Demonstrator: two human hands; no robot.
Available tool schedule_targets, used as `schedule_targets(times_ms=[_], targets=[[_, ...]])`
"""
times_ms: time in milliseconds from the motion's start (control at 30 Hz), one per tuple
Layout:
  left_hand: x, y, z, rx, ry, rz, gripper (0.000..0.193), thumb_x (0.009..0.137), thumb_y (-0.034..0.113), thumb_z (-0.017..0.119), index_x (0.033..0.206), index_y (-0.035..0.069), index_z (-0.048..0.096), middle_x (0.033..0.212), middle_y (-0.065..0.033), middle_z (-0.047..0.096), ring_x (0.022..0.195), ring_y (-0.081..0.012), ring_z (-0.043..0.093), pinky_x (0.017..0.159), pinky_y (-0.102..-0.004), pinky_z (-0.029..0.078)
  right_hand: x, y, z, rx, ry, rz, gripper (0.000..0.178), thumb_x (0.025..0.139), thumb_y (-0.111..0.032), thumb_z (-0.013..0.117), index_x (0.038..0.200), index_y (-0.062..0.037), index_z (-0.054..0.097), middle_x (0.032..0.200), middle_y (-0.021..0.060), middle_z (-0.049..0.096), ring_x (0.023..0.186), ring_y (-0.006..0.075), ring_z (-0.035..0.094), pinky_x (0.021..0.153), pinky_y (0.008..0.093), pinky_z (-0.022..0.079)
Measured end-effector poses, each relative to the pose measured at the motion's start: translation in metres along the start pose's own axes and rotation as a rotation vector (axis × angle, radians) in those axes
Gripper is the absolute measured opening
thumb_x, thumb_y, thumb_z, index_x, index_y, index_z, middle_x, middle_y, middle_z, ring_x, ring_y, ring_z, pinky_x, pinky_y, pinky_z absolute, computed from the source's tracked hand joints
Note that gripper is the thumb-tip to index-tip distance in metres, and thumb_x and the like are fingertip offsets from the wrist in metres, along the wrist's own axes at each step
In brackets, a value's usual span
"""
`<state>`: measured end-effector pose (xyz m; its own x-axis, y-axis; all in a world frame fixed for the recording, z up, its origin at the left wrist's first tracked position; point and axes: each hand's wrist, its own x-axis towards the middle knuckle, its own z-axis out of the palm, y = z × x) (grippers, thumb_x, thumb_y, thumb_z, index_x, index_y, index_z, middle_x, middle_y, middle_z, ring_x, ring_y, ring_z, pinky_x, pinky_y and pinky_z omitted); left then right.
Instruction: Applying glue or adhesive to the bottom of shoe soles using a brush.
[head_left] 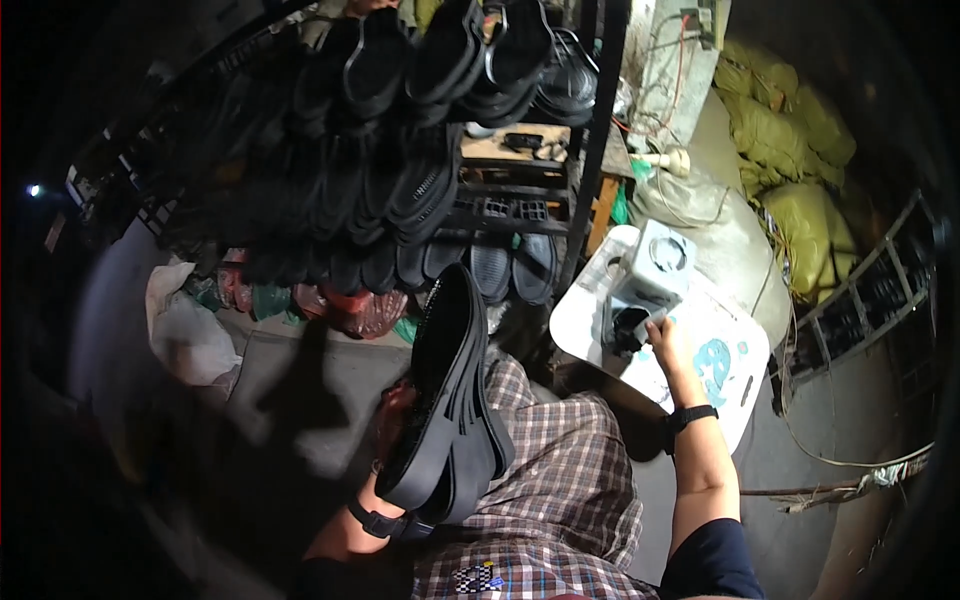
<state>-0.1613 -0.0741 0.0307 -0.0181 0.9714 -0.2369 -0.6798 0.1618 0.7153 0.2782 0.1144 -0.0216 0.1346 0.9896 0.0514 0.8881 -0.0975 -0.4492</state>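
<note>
Sandals (pixel 452 400): black stack, clamped in left hand (pixel 392 470) over plaid lap, 6 o'clock. Right hand (pixel 660 335) at 3 o'clock, fingers closed on dark part at front of white fan box (pixel 650 275) on white stool (pixel 735 385). Judged step: working the box; next needs steady pull. Yellow-green sacks (pixel 790 150) at 1 o'clock; rack (pixel 600 130) of soles at 12; red and green bags (pixel 300 300) under it, at 9.

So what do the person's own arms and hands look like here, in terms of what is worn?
Both forearms are bare. The right hand has no glove; a black wristband or watch circles that wrist, and a dark navy short sleeve covers the upper arm. The left hand is mostly hidden; its wrist carries a black strap, like a watch. No rings can be made out.
</note>
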Motion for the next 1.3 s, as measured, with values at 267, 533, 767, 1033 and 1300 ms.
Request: schedule_targets(times_ms=[267, 533, 767, 1033, 1300], targets=[[-0.097, 0.097, -0.024, -1.706, -0.704, -1.031, 0.042, 0.093, 0.033, 0.055, 0.117, 0.0, 0.062, 0.104, -0.0145, 0.068, 0.092, -0.0264, 0.067, 0.083, -0.0375, 0.054, -0.011, -0.002, -0.006, 0.062, 0.047, -0.018, 0.034, 0.093, -0.033, 0.055, 0.094, -0.0003, 0.063, 0.074, 0.0167, 0.068, 0.075, 0.0355, 0.067, 0.071, 0.0445, 0.05], [0.014, 0.325, 0.08, -3.195, -0.844, -1.558, 0.043, 0.087, 0.026, 0.06, 0.127, 0.008, 0.056, 0.134, -0.0097, 0.054, 0.121, -0.0263, 0.053, 0.098, -0.0402, 0.045, 0.001, 0.001, 0.004, 0.078, 0.038, 0.041, 0.032, 0.092, -0.03, 0.056, 0.09, 0.0005, 0.064, 0.073, 0.0167, 0.069, 0.073, 0.0345, 0.068, 0.07, 0.044, 0.052], [0.179, 0.46, 0.272, -2.846, 0.614, -2.695, 0.033, 0.092, 0.022, 0.056, 0.122, 0.008, 0.054, 0.125, -0.007, 0.058, 0.114, -0.0215, 0.056, 0.097, -0.0361, 0.047, 0.002, 0.015, 0.007, 0.05, 0.001, 0.023, 0.032, 0.091, -0.03, 0.057, 0.089, 0.0004, 0.065, 0.073, 0.0168, 0.069, 0.074, 0.0342, 0.068, 0.071, 0.0435, 0.052], [0.273, 0.487, 0.281, -2.768, 1.929, -2.954, 0.039, 0.094, 0.034, 0.051, 0.128, 0.014, 0.054, 0.125, -0.0099, 0.057, 0.12, -0.03, 0.05, 0.109, -0.0451, 0.032, -0.016, 0.0, -0.012, 0.067, -0.015, 0.104, 0.033, 0.09, -0.032, 0.058, 0.089, 0.0004, 0.065, 0.077, 0.02, 0.068, 0.08, 0.0377, 0.067, 0.074, 0.0457, 0.05], [0.328, 0.578, 0.231, -3.279, -0.879, -2.217, 0.03, 0.091, 0.023, 0.059, 0.118, 0.01, 0.062, 0.118, -0.0243, 0.06, 0.114, -0.0397, 0.056, 0.089, -0.0557, 0.045, -0.005, 0.019, 0.016, 0.108, 0.031, 0.066, 0.03, 0.091, -0.029, 0.059, 0.085, -0.0001, 0.064, 0.071, 0.0134, 0.069, 0.066, 0.0264, 0.068, 0.065, 0.0378, 0.052]])
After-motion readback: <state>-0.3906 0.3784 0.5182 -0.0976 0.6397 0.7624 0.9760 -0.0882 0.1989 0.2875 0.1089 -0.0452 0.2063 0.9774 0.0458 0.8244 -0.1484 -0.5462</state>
